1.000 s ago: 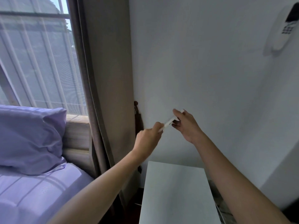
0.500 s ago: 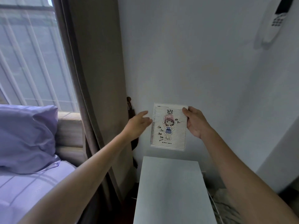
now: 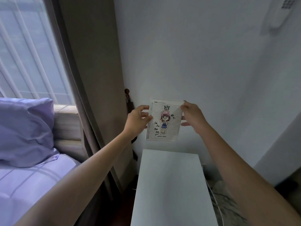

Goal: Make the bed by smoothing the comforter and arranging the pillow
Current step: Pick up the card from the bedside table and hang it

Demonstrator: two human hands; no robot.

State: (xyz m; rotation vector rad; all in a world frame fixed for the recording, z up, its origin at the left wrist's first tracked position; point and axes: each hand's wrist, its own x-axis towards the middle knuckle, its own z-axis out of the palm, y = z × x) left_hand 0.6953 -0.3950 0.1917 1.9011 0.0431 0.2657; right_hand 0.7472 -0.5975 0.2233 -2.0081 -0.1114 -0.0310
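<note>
- The left hand pinches the left edge of a lined sheet, its thumb above and its fingertips spread apart over the punched margin
- The right hand pinches the sheet's right edge near the top corner; its thumb lies on the corner and its fingers curl behind the edge, slightly apart
- The sheet stands upright, close to the white wall; whether it touches the wall cannot be told. It bears a drawing of a pink-haired figure under a crown
- The sheet's lower edge hangs just above the far edge of a white cabinet top, with a strip of bare wall between them
- The pillow lies far left, propped against the headboard ledge under the window, well apart from both hands
- The comforter spreads flat at near left, and the pillow's lower edge rests on it
- A brown curtain hangs between the bed and the wall corner; the left forearm crosses in front of it
- A narrow dark gap separates the bed's edge from the cabinet's left edge
- A white cable runs along the cabinet's right edge
- A white wall-mounted holder sits at far upper right, well above the hands
</note>
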